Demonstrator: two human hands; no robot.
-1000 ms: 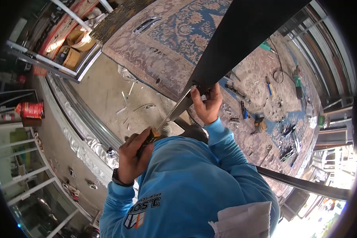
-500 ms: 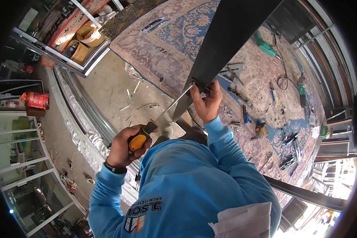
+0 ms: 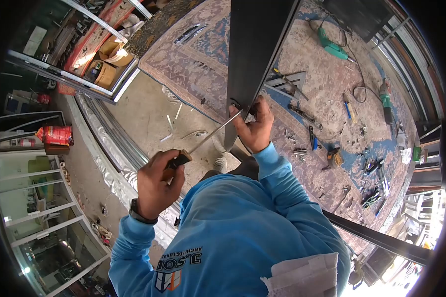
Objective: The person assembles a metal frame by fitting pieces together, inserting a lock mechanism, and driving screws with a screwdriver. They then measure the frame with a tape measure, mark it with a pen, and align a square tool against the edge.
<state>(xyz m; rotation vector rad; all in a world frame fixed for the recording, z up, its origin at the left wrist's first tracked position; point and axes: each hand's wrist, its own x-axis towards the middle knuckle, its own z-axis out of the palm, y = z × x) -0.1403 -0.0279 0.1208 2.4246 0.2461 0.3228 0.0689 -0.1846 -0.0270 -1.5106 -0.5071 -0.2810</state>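
Observation:
My left hand [image 3: 159,180] is closed around the dark and orange handle of a screwdriver [image 3: 215,132]. Its long metal shaft slants up to the right, toward a long black metal profile [image 3: 255,54]. At the profile's near end, my right hand [image 3: 255,126] grips the edge, thumb on the near face beside the screwdriver tip and fingers curled round the far side. A small dark fitting [image 3: 236,104] sits at the tip; the exact contact is hidden by the thumb.
Patterned carpet [image 3: 203,74] lies beneath the profile. On it are a green power drill [image 3: 332,47], a green grinder [image 3: 385,101], a yellow-black tool [image 3: 334,158] and several hand tools. Metal profiles [image 3: 104,126] run along the left; a dark bar [image 3: 376,237] crosses the lower right.
The black profile has swung to a more upright angle in view. My left hand has turned on the screwdriver handle, so less of its yellow part shows. My right hand keeps its grip.

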